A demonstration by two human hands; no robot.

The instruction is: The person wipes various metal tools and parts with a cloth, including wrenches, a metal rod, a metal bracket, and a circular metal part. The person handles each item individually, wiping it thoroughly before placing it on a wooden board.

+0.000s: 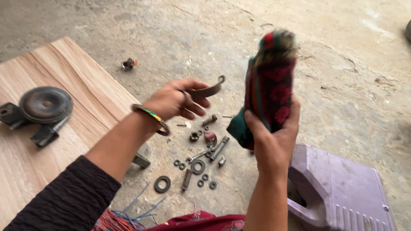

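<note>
My left hand [175, 100] is raised over the concrete floor and grips a curved dark metal bracket [208, 90] with a hooked end pointing right. A shiny bangle [150, 116] sits on that wrist. My right hand [274, 137] holds up a bunched red, green and black patterned cloth [269, 85], which hangs a little right of the bracket and is blurred at its top. Below both hands, several bolts, nuts and washers [201, 156] lie scattered on the floor.
A low wooden board [77, 94] lies at the left with a round black horn-like part on a bracket [43, 107] on it. A purple plastic case [342, 188] sits at lower right. A small metal part [128, 64] lies further back. Loose wires [132, 209] lie at the bottom.
</note>
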